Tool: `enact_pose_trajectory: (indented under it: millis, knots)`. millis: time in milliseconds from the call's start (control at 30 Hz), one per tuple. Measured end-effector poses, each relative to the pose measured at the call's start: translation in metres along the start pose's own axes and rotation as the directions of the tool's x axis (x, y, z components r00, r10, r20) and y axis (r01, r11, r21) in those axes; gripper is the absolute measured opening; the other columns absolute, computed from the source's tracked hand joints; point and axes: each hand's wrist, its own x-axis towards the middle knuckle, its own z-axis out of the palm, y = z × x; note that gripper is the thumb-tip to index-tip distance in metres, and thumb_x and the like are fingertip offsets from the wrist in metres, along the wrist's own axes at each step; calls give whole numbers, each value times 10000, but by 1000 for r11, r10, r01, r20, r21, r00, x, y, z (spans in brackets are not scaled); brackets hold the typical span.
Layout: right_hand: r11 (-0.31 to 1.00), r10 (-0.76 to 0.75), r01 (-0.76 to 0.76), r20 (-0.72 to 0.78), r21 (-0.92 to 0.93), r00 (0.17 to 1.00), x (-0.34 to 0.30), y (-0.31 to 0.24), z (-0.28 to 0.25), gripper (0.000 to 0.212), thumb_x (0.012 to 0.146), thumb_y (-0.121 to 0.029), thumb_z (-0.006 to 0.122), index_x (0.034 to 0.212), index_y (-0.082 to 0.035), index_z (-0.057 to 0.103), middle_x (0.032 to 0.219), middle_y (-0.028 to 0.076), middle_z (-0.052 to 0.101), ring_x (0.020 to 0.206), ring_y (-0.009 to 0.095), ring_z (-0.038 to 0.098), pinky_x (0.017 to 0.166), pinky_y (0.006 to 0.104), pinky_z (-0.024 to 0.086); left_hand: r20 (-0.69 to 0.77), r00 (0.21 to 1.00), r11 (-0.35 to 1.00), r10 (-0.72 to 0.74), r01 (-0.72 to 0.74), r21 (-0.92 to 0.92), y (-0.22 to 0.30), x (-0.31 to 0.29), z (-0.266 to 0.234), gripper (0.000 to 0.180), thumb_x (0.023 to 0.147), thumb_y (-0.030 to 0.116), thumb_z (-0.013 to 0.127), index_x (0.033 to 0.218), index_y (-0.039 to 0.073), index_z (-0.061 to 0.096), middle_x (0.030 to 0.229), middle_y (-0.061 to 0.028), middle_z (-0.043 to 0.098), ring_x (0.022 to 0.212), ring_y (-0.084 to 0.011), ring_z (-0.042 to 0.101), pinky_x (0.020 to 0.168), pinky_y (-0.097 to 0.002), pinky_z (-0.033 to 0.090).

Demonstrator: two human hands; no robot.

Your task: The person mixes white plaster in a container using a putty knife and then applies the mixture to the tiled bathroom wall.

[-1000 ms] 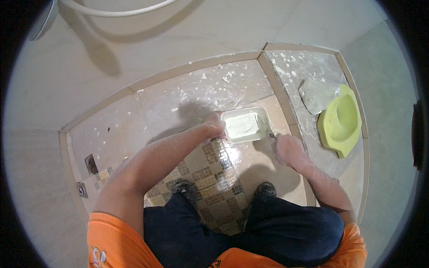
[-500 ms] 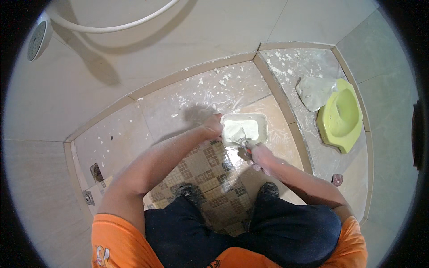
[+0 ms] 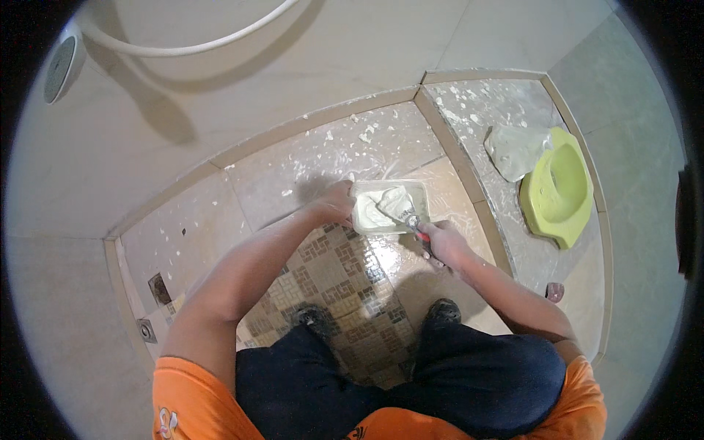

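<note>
My left hand (image 3: 338,203) grips the left side of a whitish rectangular plastic tub (image 3: 419,192), its fingers partly hidden by the rim. White paste (image 3: 368,210) lies in the tub. My right hand (image 3: 444,243) is closed round the dark-and-red handle of a putty knife (image 3: 412,219). The knife's blade is inside the tub, with a lump of paste covering much of it. Both hands are in front of me, above the tiled floor, and look smeared with white.
A yellow-green plastic basin-like piece (image 3: 534,198) and a clear bag of pale material (image 3: 506,155) rest beyond a low curb (image 3: 469,165) on the right. White flakes dot the floor. A shower head (image 3: 61,66) hangs upper left; a floor drain (image 3: 146,330) is at lower left.
The tub has shifted slightly left and nearer the left hand. My right hand has moved right and turned the putty knife, whose blade now carries a lump of paste.
</note>
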Motion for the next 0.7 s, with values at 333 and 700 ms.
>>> enact_pose_trajectory:
  millis: [333, 700]
  knots:
    - [234, -513, 250, 99, -939, 853, 6, 7, 18, 310, 908, -224, 650, 1174, -65, 663, 932, 212, 698, 853, 384, 716, 771, 498, 566, 50, 998, 999, 45, -44, -26, 21, -13, 4, 468, 957, 18, 498, 1421, -40, 484, 1127, -209, 680, 848, -275, 751, 656, -369, 675]
    - [252, -446, 322, 185, -913, 876, -27, -47, 1, 166, 853, -175, 671, 906, -43, 756, 844, 198, 727, 818, 368, 735, 768, 457, 592, 47, 999, 990, -13, 19, -138, 12, -22, 5, 404, 964, 28, 548, 1363, 65, 600, 1032, -146, 713, 820, -224, 741, 715, -361, 660]
